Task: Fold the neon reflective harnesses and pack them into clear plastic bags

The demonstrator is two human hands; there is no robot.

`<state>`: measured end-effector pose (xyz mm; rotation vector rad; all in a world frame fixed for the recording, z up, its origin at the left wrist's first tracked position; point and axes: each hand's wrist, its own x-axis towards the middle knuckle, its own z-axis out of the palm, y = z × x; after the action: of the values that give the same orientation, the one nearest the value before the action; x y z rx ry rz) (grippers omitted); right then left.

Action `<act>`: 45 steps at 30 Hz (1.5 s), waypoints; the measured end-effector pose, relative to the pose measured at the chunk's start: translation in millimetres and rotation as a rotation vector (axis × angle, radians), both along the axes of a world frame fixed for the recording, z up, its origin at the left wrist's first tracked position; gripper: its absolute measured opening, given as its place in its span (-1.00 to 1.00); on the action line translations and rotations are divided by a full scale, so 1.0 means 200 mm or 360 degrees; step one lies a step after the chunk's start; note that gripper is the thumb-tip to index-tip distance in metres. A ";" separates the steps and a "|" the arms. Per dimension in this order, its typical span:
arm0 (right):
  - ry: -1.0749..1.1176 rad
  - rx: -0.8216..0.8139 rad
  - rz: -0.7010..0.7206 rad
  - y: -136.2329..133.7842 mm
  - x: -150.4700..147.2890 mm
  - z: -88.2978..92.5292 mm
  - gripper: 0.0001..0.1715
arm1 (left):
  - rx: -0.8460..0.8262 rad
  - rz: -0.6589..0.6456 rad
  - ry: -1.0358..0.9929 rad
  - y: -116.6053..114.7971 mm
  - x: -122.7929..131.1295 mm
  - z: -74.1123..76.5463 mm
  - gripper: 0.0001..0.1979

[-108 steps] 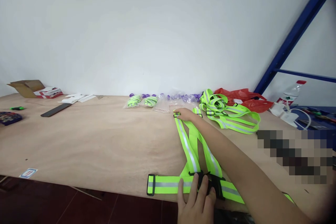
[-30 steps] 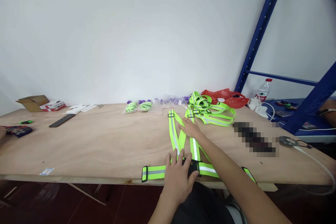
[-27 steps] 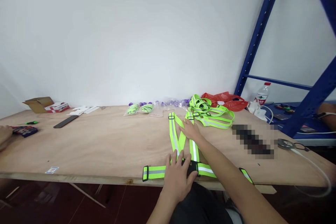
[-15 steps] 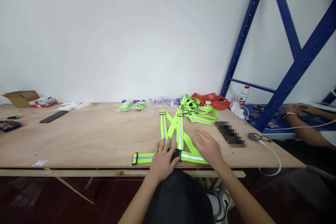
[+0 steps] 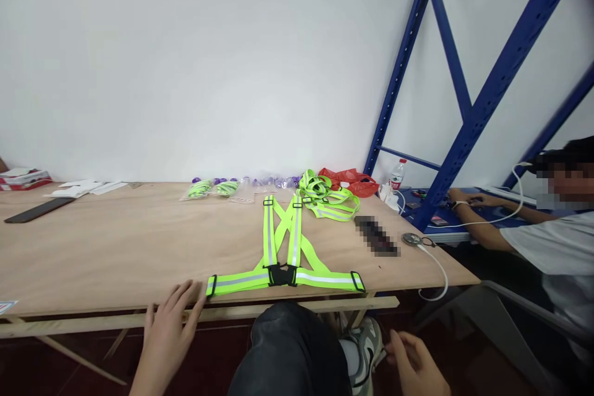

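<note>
A neon-yellow reflective harness (image 5: 284, 251) lies spread flat near the front edge of the plywood table (image 5: 116, 253), its waist band across the front and its crossed straps running away from me, a black buckle at the middle. My left hand (image 5: 171, 320) rests open on the table's front edge, fingers spread, just left of the band's end. Below the table edge at the lower right, my right hand (image 5: 414, 361) hangs with fingers loosely curled and nothing visible in it. Neither hand touches the harness.
A heap of more neon harnesses (image 5: 326, 197) and a red plastic bag (image 5: 349, 180) lie at the back. Small bagged items (image 5: 214, 188) line the wall. A blue steel rack (image 5: 457, 105) stands right; another person (image 5: 538, 235) sits there. A white cable (image 5: 434, 265) hangs off the table.
Both my hands have left the harness: the left slid back to the table edge, the right dropped below it. My view has pulled back and turned right, showing the seated person.
</note>
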<state>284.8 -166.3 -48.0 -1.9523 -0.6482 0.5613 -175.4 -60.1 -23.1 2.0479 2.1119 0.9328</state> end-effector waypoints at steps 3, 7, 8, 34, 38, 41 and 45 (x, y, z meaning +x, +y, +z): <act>-0.0002 0.0176 0.0027 0.16 -0.08 0.10 -0.37 | -0.0069 0.0130 0.0005 0.01 0.05 0.05 -0.57; -0.0106 0.0223 0.0026 0.31 -0.15 0.17 -0.39 | -0.0073 0.0229 -0.0009 0.02 0.18 0.14 -0.63; -0.0149 0.0178 0.0041 0.34 -0.16 0.17 -0.40 | -0.0078 0.0240 -0.0019 0.02 0.21 0.15 -0.63; -0.1428 0.0400 0.0166 0.51 -0.16 0.15 -0.37 | -0.0259 -0.0133 -0.0012 0.11 0.34 0.14 -0.40; -0.1408 0.0440 0.0177 0.51 -0.15 0.12 -0.38 | -0.0267 -0.0052 -0.0038 0.07 0.29 0.13 -0.42; -0.1395 0.0440 0.0201 0.51 -0.15 0.11 -0.41 | -0.0221 -0.0038 -0.0184 0.04 0.26 0.11 -0.58; -0.1382 0.0449 0.0209 0.50 -0.15 0.11 -0.41 | -0.0176 -0.0046 -0.0332 0.04 0.26 0.11 -0.65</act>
<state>254.4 -65.6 -25.4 -1.8372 -1.3136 -0.3391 -123.2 -51.8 -1.6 1.8365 1.9746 0.9561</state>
